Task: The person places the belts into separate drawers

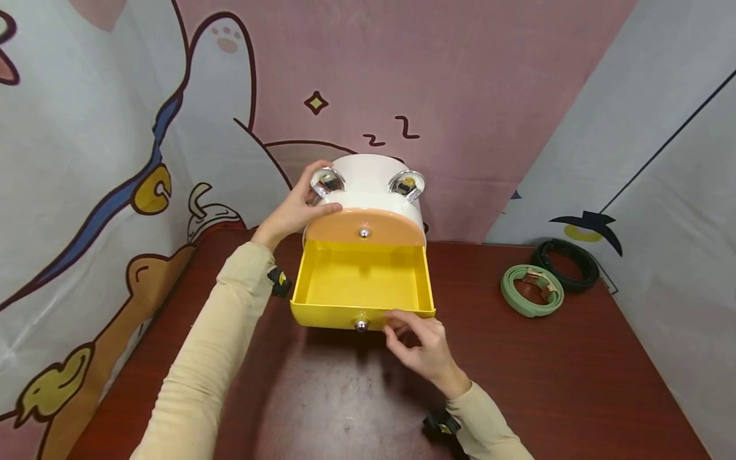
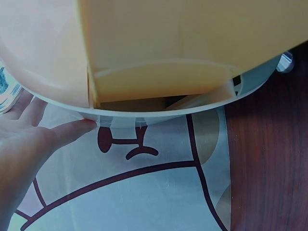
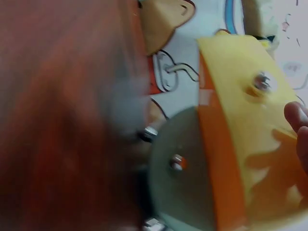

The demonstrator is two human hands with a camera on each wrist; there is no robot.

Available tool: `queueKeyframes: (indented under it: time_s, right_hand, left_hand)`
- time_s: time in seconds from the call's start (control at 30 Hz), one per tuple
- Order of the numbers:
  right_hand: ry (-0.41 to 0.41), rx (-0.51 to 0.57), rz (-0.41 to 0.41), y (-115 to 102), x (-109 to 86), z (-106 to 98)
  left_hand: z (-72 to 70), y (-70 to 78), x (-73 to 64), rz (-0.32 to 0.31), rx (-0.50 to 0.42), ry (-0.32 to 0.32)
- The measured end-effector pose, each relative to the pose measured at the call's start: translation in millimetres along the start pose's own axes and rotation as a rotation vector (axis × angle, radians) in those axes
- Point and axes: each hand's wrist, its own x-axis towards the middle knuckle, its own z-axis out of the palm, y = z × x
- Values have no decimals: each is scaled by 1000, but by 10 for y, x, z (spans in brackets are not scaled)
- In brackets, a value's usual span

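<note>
A small drawer box [image 1: 368,176] has a rounded white body, two silver round eyes and an orange upper drawer front [image 1: 339,225]. Its yellow drawer [image 1: 362,281] is pulled far out, with a bare inside. My left hand [image 1: 296,207] holds the box's upper left side, fingers around the silver eye [image 1: 329,183] and thumb on the front; the thumb also shows in the left wrist view. By the right part of the yellow drawer's front rim is my right hand [image 1: 422,345], fingers bent and nothing seen between them. Only its fingertips [image 3: 296,115] show in the right wrist view.
A rolled green belt [image 1: 531,291] and a coiled black belt [image 1: 575,265] lie on the right of the dark red table [image 1: 546,383]. A cartoon-printed cloth [image 1: 460,96] stands behind. A green lower front [image 3: 180,192] shows under the yellow drawer.
</note>
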Motion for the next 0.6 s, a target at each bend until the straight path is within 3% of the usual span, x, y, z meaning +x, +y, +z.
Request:
queueKeyframes:
  time_s: [0.37,0.6]
  right_hand:
    - [134,-67,12,-61,335,-411]
    - [123,-135,79,-26,462,-588]
  left_hand:
    - [-1,4,-9,-8,-16,-4]
    - [-1,5,-4,-1,-28,-12]
